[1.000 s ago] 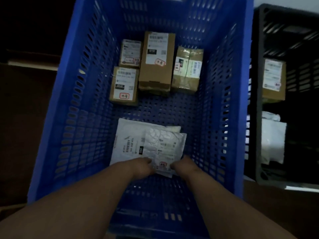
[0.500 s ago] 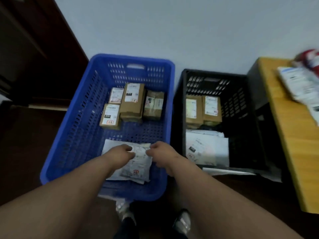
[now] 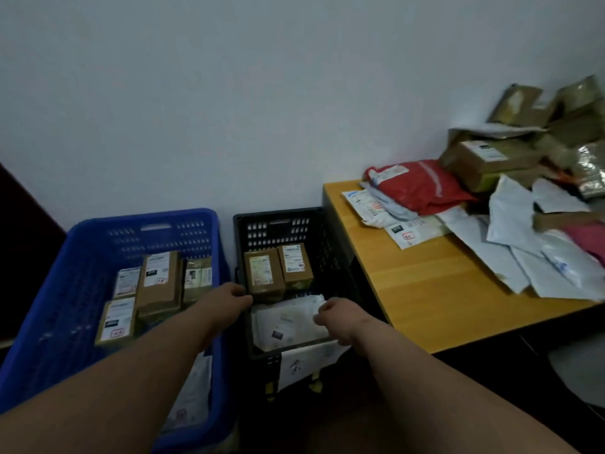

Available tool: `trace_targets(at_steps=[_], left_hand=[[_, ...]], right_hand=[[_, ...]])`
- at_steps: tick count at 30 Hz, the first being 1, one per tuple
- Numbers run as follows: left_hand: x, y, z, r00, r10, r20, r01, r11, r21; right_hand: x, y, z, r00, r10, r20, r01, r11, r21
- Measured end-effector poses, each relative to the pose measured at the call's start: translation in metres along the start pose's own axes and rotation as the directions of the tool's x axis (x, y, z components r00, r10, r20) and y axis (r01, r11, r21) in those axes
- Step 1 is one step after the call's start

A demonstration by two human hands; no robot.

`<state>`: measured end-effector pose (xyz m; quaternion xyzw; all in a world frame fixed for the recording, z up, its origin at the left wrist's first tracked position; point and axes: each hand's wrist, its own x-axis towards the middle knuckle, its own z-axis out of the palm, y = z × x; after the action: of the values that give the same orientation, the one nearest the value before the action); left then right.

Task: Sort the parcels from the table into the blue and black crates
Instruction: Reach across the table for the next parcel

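Observation:
The blue crate [image 3: 144, 221] stands on the floor at the left and holds several brown boxes [image 3: 160, 280] and a white mailer [image 3: 193, 398] near its front. To its right, the black crate [image 3: 278, 213] holds two brown boxes [image 3: 263, 276] and white mailers [image 3: 288, 322]. My left hand [image 3: 234, 298] hovers over the gap between the crates, fingers loosely curled, holding nothing. My right hand [image 3: 330, 314] hangs above the black crate's mailers, loosely curled and holding nothing. More parcels lie on the wooden table [image 3: 425, 290] at the right.
On the table are a red bag [image 3: 422, 185], white mailers [image 3: 523, 250] and stacked brown boxes [image 3: 484, 158]. A paper sheet [image 3: 304, 362] hangs on the black crate's front. A grey wall runs behind the crates, and a dark door stands at the far left.
Both hands let go of the white mailer in the blue crate and rose to the right, toward the black crate. The view lifted and swung right, bringing the table's parcels into sight.

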<state>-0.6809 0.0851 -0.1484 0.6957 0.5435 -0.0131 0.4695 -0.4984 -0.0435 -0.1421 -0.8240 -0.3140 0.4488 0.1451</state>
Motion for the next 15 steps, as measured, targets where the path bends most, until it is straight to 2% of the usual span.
trace_targets(at_steps=[6, 11, 15], left_hand=[[-0.005, 0.055, 0.045, 0.999, 0.024, 0.040, -0.023, 1.000, -0.020], [0.012, 0.115, 0.090, 0.992, 0.072, 0.107, -0.070, 0.997, -0.026], [0.034, 0.167, 0.140, 0.989, 0.068, 0.129, -0.066, 0.998, -0.022]], right_hand=[[-0.019, 0.058, -0.044, 0.997, 0.016, -0.071, -0.008, 0.993, 0.117], [-0.004, 0.114, -0.094, 0.991, 0.061, -0.121, -0.039, 0.984, 0.174], [0.014, 0.164, -0.150, 0.991, 0.068, -0.115, -0.059, 0.995, 0.076]])
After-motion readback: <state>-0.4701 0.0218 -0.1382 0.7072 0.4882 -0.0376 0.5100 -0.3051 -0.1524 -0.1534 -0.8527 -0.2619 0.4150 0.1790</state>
